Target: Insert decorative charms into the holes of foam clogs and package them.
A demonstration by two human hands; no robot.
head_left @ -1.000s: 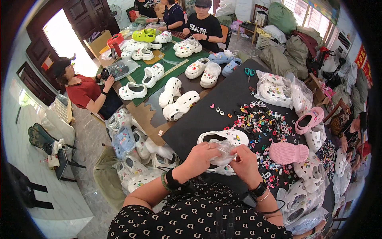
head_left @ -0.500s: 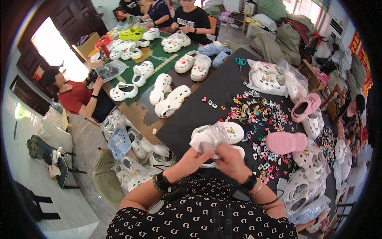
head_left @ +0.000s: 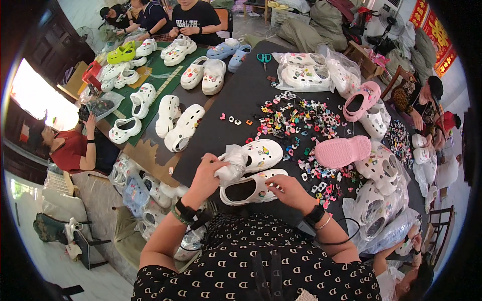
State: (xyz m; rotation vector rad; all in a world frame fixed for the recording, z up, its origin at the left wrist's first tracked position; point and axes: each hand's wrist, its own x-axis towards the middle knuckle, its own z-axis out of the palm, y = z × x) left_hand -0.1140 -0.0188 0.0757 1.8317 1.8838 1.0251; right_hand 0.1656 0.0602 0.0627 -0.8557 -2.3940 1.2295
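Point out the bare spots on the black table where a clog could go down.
Bare black table between the scissors and the charm pile; another strip left of the near white clogs. Crowded around the pink clog.

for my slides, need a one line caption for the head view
Left hand grips crumpled clear plastic while right hand touches a white clog beside scattered colourful charms.

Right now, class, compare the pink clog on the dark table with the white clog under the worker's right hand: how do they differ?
The pink clog lies sole up, untouched; the white clog sits opening up under the right hand. The pink one shows no charms; the white one carries some. Both share the chunky shape.
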